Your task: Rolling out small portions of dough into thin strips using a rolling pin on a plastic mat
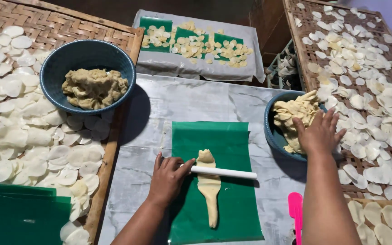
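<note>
On the green sheet [232, 145], the left hand [166, 179] grips a white roller [223, 172] across the dough strip [209, 190]; the right hand [318, 134] rests open on bowl dough [291, 113].

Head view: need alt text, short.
A person's left hand rolls a white rod over a strip of pale dough on a green sheet, while the right hand reaches into a blue bowl of dough. Woven trays of thin pale discs flank the table.

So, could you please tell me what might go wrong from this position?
The left hand alone steadies the white roller on the dough strip, so it may skew and thin the strip unevenly. The right hand is in the right-hand bowl, which overhangs the table edge and might tip.
</note>
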